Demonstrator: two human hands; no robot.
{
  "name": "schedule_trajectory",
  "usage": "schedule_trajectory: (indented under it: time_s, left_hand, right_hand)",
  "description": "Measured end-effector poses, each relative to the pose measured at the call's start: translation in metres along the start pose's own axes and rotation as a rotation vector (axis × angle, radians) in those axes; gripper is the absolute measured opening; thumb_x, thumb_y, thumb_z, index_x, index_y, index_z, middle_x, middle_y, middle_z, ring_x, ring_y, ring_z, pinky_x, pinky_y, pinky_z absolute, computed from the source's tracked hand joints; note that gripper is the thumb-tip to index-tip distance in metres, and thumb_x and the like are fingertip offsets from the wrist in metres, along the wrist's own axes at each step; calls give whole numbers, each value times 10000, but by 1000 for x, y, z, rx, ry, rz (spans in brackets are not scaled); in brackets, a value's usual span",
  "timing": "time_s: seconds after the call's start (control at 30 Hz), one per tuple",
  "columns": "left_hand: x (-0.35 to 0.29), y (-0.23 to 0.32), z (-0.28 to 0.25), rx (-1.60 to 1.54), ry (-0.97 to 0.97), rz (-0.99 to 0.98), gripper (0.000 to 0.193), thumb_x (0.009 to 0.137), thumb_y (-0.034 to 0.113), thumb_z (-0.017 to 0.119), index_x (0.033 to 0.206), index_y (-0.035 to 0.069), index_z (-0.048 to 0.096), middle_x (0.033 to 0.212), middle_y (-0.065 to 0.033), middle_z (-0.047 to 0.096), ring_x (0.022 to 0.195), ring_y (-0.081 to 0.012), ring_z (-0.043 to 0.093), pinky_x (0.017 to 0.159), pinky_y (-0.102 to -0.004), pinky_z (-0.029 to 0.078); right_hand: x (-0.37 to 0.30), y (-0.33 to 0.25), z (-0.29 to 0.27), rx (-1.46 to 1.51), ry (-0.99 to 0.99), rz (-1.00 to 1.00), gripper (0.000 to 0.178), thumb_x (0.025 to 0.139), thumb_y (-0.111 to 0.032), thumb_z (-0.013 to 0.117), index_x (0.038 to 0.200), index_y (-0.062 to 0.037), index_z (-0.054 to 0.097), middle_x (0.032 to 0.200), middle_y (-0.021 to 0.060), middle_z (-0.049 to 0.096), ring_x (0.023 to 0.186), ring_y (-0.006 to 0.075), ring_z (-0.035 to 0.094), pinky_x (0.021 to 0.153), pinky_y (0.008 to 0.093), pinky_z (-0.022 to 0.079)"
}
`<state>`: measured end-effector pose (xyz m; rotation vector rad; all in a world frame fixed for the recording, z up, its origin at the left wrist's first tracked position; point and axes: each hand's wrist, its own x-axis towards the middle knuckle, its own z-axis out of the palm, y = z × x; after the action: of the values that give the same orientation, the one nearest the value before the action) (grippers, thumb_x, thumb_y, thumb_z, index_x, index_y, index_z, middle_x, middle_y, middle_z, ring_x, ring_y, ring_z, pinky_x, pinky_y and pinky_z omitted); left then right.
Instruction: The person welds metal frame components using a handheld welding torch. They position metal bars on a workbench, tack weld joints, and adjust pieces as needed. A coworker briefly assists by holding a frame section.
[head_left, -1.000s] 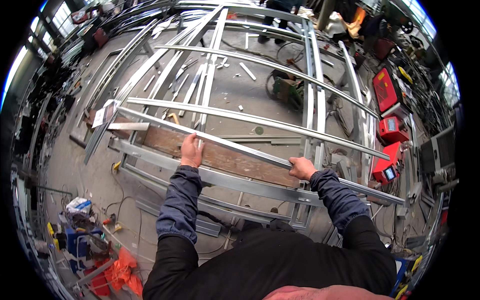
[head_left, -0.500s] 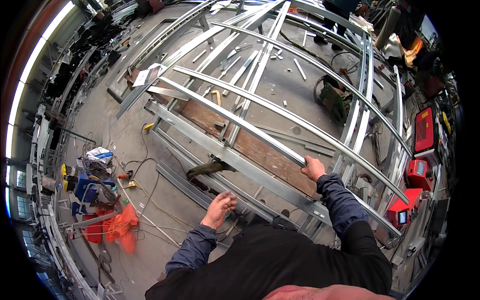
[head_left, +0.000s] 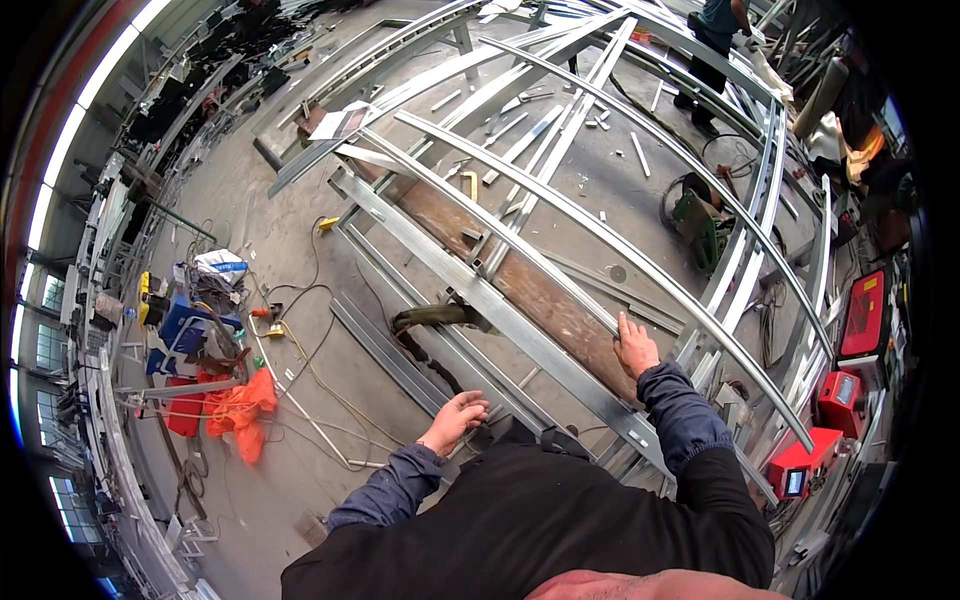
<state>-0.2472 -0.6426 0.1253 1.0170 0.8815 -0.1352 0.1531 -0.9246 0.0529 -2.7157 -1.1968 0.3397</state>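
Note:
My right hand [head_left: 637, 347] rests at the near end of a long, narrow metal bar [head_left: 545, 264], its fingers stretched out and touching the bar end without wrapping round it. That bar slants from the far left across a rust-brown board [head_left: 560, 312] and a wide galvanised beam [head_left: 500, 310]. My left hand [head_left: 455, 422] hangs in the air near my body, left of the beam, fingers loosely bent and apart, with nothing in it. Beyond the bar runs a longer, curved metal rail [head_left: 600, 232]. A dark, padded-looking piece [head_left: 432, 316] sticks out beside the beam.
Red boxy machines [head_left: 840, 396] stand at the right. A green machine [head_left: 698, 225] sits past the rails, and another person [head_left: 715, 50] stands far right. Orange cloth [head_left: 240, 412], a blue cart [head_left: 190, 330] and trailing cables lie left. Metal offcuts litter the floor.
My right hand has loosened from its grip round the bar end, and its fingers are now straightened. The view has shifted, moving the scene rightward in the picture. My left hand remains raised and free.

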Motion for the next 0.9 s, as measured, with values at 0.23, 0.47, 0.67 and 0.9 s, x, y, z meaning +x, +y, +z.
schedule_trajectory:
  time_s: [0.23, 0.47, 0.67, 0.9]
  left_hand:
    - [-3, -9, 2, 74, 32, -32, 521, 1113, 159, 662, 1595, 8, 530, 1443, -122, 701, 1154, -166, 717, 982, -337, 586]
    - [20, -4, 5, 62, 35, 63, 522, 1086, 128, 675, 1568, -27, 546, 1383, -118, 729, 1080, -150, 712, 926, -299, 576]
    - [63, 30, 2, -13, 129, 250, 451, 1074, 89, 657, 1507, -19, 592, 1318, -113, 752, 1057, -158, 721, 910, -313, 584]
    - [80, 65, 29, 470, 308, 792, 558, 965, 94, 752, 1506, 60, 625, 1372, -118, 689, 1204, -299, 681, 1067, -423, 563]
  right_hand:
    - [-2, 6, 11, -11, 188, -127, 625, 1045, -240, 675, 1624, -58, 527, 1605, 159, 605, 1307, 402, 631, 1073, 498, 589]
    - [-13, -4, -18, 105, 220, -46, 286, 1055, -226, 662, 1301, -81, 689, 1274, 161, 749, 1156, 414, 688, 984, 522, 578]
    - [-50, -17, -65, 261, 51, 21, 236, 1070, -260, 650, 1218, -81, 689, 1092, 204, 751, 1004, 475, 712, 854, 561, 581]
    - [-122, -43, -109, 624, -121, 88, 255, 1082, -272, 683, 1097, -19, 704, 837, 264, 651, 789, 487, 645, 709, 500, 517]
